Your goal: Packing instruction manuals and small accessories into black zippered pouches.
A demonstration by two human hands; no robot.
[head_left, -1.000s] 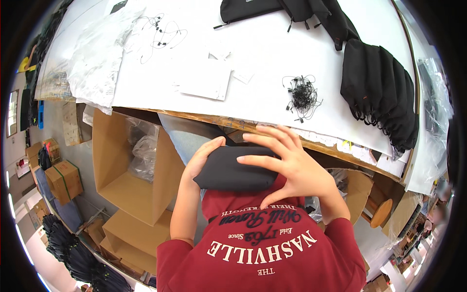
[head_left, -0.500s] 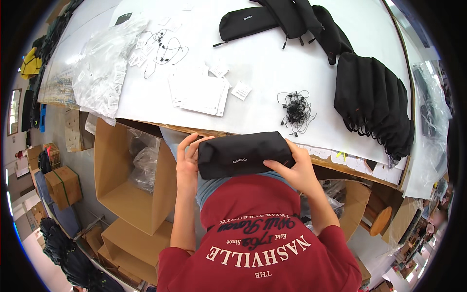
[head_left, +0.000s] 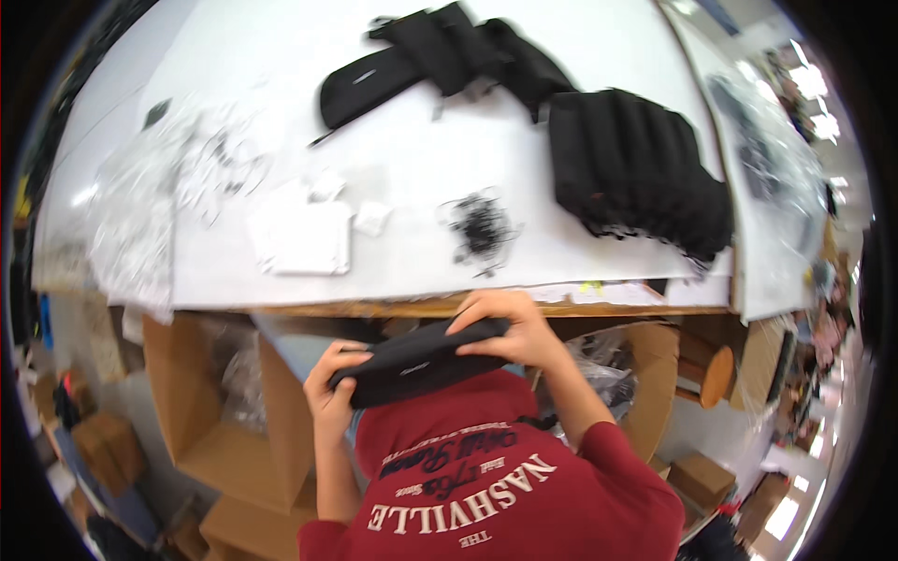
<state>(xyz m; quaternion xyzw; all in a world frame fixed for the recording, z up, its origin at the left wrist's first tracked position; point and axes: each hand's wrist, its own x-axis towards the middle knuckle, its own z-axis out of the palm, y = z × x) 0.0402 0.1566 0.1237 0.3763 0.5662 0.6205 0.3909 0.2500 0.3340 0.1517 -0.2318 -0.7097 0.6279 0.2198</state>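
A black zippered fabric pouch [head_left: 412, 367] is held in front of my body, just off the table's near edge. My left hand [head_left: 333, 381] grips its left end, fingers over the top and thumb on the front. At the other end my right hand [head_left: 503, 327] pinches the pouch's upper right corner between fingers and thumb. The pouch tilts, its right end higher. Beyond my hands, a tangle of black cords [head_left: 481, 227] lies on the white table [head_left: 402, 266], with a stack of white cards [head_left: 304, 238] to its left.
Several black pouches [head_left: 631, 164] stand in a row at the right, with more pouches [head_left: 449, 51] heaped at the back. A clear plastic bag of tags [head_left: 140, 206] lies at the left. Below the table edge are open cardboard boxes [head_left: 210, 402] and a wooden stool [head_left: 716, 374].
The pouch has gone from level to tilted, right end up. Both hands have changed their grip, the right now pinching the upper corner. The whole view has shifted and blurred.
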